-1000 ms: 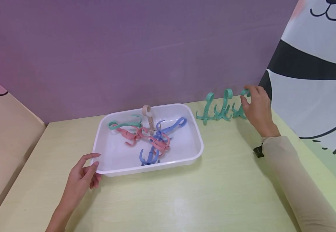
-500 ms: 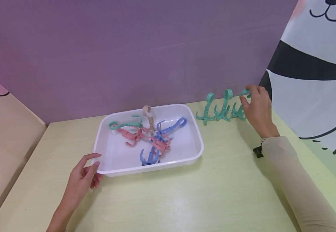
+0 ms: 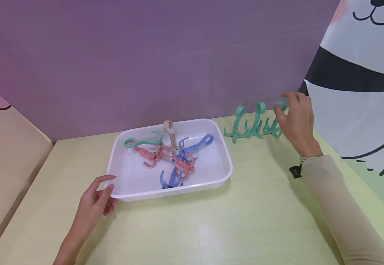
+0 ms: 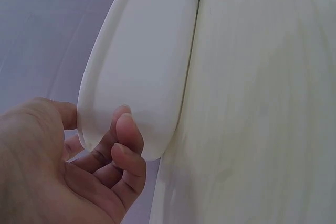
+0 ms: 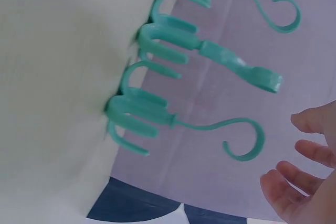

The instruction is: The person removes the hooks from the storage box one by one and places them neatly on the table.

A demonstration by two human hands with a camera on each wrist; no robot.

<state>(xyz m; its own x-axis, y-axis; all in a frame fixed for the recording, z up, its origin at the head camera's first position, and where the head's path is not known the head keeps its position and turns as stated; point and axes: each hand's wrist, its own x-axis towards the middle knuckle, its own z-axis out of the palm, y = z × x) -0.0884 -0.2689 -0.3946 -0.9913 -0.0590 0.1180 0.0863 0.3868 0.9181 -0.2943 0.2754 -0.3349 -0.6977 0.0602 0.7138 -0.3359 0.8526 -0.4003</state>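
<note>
My left hand [image 3: 91, 206] grips the near left corner of a white plastic tray [image 3: 127, 197]; in the left wrist view its thumb is at the rim and its fingers curl against the outer wall. My right hand [image 3: 297, 119] is beside the rightmost green hook [image 3: 273, 129] at the back right, fingers spread and holding nothing. The right wrist view shows a gap between the fingers [image 5: 310, 121] and the hook's curled top. This pronged hook stands upright in a row with a middle green hook [image 3: 255, 125] and a left green hook [image 3: 237, 125].
Inside the tray lie a green hook [image 3: 145, 142], pink hooks [image 3: 183, 165] and blue hooks [image 3: 196, 144], tangled together. A beige hook [image 3: 172, 141] leans up among them. Behind the table [image 3: 192, 228] rises a purple backdrop [image 3: 145, 66]; a panda-print panel [image 3: 354, 117] borders the right.
My right hand has let go of the rightmost green hook and drawn slightly up and right, its fingers parting. The left hand and tray have stayed put.
</note>
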